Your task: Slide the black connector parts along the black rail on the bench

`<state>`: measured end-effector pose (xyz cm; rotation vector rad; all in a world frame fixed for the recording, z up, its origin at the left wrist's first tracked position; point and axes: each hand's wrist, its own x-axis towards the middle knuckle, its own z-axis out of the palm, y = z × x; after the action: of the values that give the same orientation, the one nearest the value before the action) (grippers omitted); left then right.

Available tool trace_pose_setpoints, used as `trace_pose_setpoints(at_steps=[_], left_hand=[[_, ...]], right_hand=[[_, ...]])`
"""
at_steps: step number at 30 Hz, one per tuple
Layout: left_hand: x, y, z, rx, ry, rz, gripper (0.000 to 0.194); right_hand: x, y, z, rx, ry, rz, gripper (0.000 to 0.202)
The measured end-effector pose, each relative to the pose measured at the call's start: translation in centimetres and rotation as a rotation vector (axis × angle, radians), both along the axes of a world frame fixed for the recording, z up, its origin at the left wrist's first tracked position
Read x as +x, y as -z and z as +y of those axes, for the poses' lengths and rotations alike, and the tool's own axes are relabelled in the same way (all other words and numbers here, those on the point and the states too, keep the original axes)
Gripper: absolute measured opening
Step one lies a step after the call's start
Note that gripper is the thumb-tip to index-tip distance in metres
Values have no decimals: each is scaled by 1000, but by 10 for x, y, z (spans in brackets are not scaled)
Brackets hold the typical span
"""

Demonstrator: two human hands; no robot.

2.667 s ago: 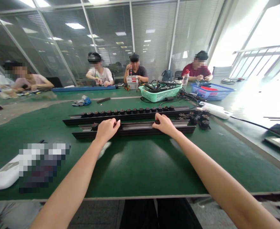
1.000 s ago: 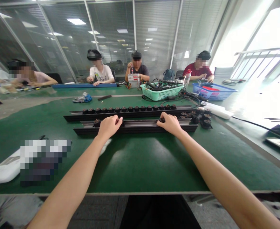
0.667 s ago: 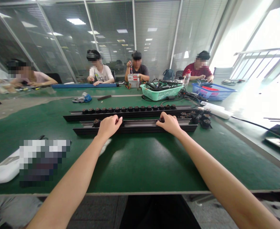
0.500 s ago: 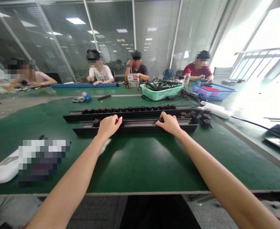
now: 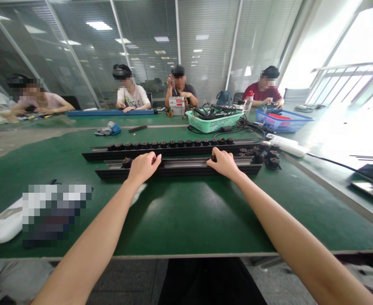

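Observation:
A black rail (image 5: pixel 186 170) with a pale inner channel lies crosswise in front of me, with both hands at it. My left hand (image 5: pixel 144 166) is closed over its left part, and whatever the curled fingers hold is hidden. Just left of that hand, a small round black module (image 5: pixel 127 162) sits in the channel. Over the right part of the rail, my right hand (image 5: pixel 223 164) is closed on a small black piece, mostly covered by the fingers. Behind lies a second black rail (image 5: pixel 170 152) carrying a row of several such modules.
Loose black modules (image 5: pixel 272 160) are heaped at the rails' right end. Behind them stand a green basket (image 5: pixel 211 124) of cables and a blue basket (image 5: pixel 297 123). A white power strip (image 5: pixel 289 146) lies right. Several people sit across the green table (image 5: pixel 186 220).
Both hands stay at the same places on the near rail, with hardly any finger movement. The whole view has shifted slightly.

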<state>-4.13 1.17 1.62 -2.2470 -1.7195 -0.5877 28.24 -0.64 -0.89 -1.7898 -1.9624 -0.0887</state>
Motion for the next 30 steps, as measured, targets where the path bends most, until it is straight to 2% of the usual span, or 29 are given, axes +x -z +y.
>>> trace_pose_setpoints(at_steps=[6,12,18,30], left_hand=[[0,-1,-1,-1,4,-4,46],[1,-2,-2,-8,1,-3,46],[1,-2,-2,-19,3,-9,46],[0,-2,-2,-8,-3,12,46]], right_hand=[[1,-2,-2,11,-9,-21,13],[8,-4,-6,1,2,-4,19],[14,-2,-5,46,-49,-43,22],[12,-1,-4,51,-35,-20,20]])
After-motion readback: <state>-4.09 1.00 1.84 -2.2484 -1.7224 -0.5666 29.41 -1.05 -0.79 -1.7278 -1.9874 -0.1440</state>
